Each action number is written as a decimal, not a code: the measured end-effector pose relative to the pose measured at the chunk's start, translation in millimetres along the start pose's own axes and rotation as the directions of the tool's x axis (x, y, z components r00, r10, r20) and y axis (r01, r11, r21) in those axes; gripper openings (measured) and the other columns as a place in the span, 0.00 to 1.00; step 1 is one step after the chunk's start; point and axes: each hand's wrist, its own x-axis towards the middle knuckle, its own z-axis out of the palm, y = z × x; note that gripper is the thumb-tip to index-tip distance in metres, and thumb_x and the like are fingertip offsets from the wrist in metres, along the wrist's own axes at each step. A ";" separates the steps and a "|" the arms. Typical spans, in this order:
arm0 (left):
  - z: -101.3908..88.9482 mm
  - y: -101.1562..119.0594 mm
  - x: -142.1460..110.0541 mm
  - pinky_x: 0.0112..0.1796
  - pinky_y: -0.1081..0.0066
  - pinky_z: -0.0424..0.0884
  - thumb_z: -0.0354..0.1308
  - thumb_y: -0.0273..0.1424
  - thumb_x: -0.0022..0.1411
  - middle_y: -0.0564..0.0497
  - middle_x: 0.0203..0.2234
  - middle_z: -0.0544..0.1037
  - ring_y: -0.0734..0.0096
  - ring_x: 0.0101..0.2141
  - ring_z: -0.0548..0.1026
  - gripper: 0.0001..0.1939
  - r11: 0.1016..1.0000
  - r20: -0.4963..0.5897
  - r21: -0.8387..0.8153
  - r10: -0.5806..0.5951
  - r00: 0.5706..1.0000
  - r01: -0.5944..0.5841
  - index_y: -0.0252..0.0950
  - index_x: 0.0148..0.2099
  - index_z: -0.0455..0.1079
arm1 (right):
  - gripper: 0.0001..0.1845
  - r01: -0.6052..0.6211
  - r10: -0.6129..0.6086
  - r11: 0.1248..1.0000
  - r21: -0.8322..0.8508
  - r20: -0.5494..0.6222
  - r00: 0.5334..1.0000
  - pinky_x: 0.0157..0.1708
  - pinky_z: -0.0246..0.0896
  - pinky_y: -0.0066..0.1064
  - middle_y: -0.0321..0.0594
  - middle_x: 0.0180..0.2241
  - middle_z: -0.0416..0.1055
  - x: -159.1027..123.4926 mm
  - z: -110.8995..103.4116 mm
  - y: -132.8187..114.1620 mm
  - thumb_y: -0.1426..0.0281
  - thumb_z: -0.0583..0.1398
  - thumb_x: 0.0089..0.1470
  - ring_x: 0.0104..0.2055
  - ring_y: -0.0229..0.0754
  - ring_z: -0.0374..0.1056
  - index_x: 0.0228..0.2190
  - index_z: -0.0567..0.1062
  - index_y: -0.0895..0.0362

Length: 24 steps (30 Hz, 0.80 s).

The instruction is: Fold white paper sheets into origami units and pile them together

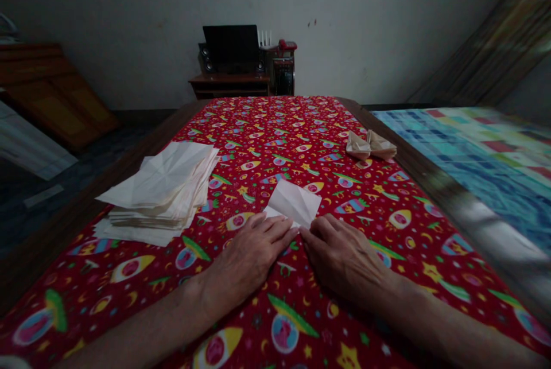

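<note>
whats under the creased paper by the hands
The creased paper lies on the red cloth, with the left hand and right hand at its near edge. The cloth directly beneath the paper is covered, so it cannot be seen.

paper stack (157,185) near left hand (245,263), folded sheet (295,202) at right hand (344,260)

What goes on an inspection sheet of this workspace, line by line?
Surface: red printed cloth over a wooden table.
Work items: creased white paper sheet between the hands; stack of creased paper to the left.
Clutter: folded tan paper bundle near the cloth's right edge.
Hands: left hand and right hand flat on the cloth, touching the sheet.
Cables: nothing seen.
Surroundings: desk with monitor; checked blanket at right.
</note>
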 end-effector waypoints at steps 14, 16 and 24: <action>1.3 -1.7 -38.0 0.59 0.59 0.53 0.42 0.14 0.55 0.45 0.59 0.63 0.62 0.59 0.58 0.30 0.979 -0.044 0.202 -0.026 0.999 0.034 0.29 0.60 0.59 | 0.07 0.001 0.000 1.000 0.014 -0.028 1.000 0.28 0.47 0.32 0.41 0.31 0.64 2.5 -2.8 2.2 0.73 0.53 0.57 0.31 0.39 0.56 0.34 0.71 0.56; 1.3 -4.3 -42.8 0.59 0.58 0.53 0.42 0.15 0.54 0.45 0.59 0.64 0.63 0.60 0.58 0.30 0.978 -0.050 0.207 -0.025 0.998 0.035 0.30 0.60 0.59 | 0.07 0.006 -0.005 1.000 0.008 -0.036 0.999 0.28 0.48 0.32 0.41 0.31 0.64 2.5 -2.4 2.2 0.74 0.53 0.57 0.31 0.40 0.56 0.34 0.71 0.56; -1.2 -13.7 -56.5 0.56 0.59 0.61 0.41 0.13 0.53 0.44 0.58 0.64 0.63 0.59 0.60 0.32 0.985 -0.066 0.175 -0.005 0.998 0.016 0.30 0.60 0.59 | 0.07 0.015 -0.015 1.000 -0.009 -0.044 0.999 0.28 0.47 0.32 0.41 0.31 0.64 3.2 -2.4 3.1 0.74 0.52 0.57 0.31 0.40 0.56 0.34 0.70 0.56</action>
